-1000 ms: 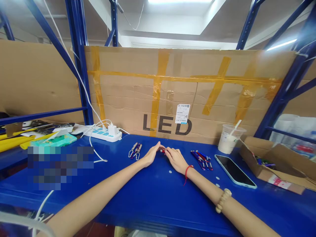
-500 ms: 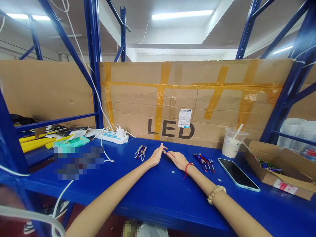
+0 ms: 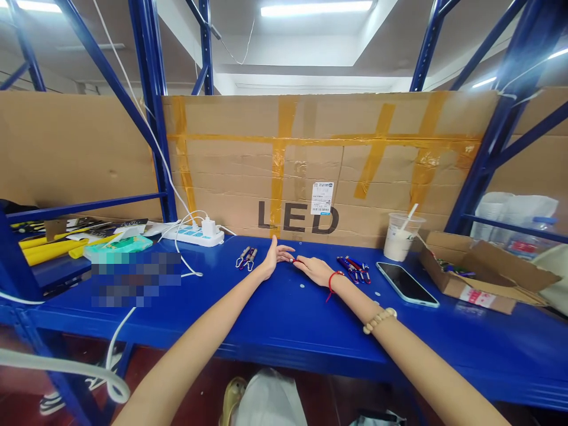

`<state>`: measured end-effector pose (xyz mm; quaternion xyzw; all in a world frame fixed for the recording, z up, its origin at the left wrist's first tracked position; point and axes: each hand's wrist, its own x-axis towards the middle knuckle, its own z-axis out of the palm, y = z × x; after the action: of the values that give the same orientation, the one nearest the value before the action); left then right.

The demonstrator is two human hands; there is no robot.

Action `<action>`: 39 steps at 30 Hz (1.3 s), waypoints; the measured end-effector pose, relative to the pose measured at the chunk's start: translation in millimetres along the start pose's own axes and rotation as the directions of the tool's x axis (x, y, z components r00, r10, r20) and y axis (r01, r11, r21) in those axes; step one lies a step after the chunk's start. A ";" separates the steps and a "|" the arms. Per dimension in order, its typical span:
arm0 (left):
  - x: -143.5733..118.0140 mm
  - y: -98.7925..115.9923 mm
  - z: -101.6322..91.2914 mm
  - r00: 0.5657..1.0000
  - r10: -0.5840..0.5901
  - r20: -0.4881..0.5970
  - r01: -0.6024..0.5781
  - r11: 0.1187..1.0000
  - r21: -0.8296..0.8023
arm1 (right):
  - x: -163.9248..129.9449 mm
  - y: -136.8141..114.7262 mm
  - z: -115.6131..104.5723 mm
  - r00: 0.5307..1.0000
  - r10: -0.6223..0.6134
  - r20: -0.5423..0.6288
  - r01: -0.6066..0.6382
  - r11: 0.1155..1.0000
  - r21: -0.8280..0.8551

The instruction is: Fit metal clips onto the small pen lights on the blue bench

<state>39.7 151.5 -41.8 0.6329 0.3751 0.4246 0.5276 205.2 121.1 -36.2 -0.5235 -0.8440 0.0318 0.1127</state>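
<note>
Blue bench [image 3: 284, 319] is spanned by both outstretched arms. A small red keyring torch [image 3: 293, 260] is pinched between left hand [image 3: 274, 258] and right hand [image 3: 316, 270], near the back edge.

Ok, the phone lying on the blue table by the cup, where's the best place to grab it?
Take the phone across its two long edges near the middle, coming from above. It lies flat, screen up, on the blue table, slanted toward the cardboard box, with bare table along both long sides for fingers.
</note>
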 end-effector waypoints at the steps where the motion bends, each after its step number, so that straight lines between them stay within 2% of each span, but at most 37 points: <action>1: -0.2 0.0 1.0 1.000 0.000 0.001 0.000 1.000 0.010 | 1.5 0.4 1.1 1.000 0.002 0.000 -0.002 1.000 0.006; 8: 7.1 -6.3 7.5 1.000 0.018 -0.011 -0.017 0.995 0.099 | 6.8 -3.2 3.0 0.998 0.066 0.024 -0.067 0.997 0.048; 14: 2.0 -4.1 8.6 1.000 -0.001 -0.018 0.002 0.997 0.073 | 5.4 -9.7 2.8 0.993 0.116 0.004 -0.116 0.992 0.052; 18: 2.1 -0.7 9.8 0.990 -0.082 -0.112 0.083 0.997 0.009 | 9.1 -10.5 4.4 0.990 0.142 -0.013 -0.140 0.986 0.085; 21: 4.4 -2.8 10.8 0.982 -0.083 -0.170 0.083 0.997 -0.003 | 8.3 -9.7 5.1 0.988 0.149 -0.037 -0.143 0.982 0.124; 26: 3.1 -8.4 4.7 0.993 -0.042 -0.113 0.034 0.997 -0.070 | 1.5 -8.1 6.9 0.987 0.129 -0.096 -0.108 0.974 0.199; 33: -1.1 -6.5 1.1 0.995 -0.075 -0.068 0.065 0.988 -0.138 | -2.3 -3.7 10.6 0.984 0.075 -0.163 -0.026 0.959 0.284; 39: -14.2 7.5 1.3 0.988 -0.144 -0.054 0.130 0.969 -0.208 | -2.6 -0.1 12.5 0.965 0.091 -0.246 -0.020 0.961 0.277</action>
<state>36.0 136.8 -36.5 0.5331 0.3904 0.4449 0.6046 203.4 119.6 -48.7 -0.5262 -0.7948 0.0830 0.2907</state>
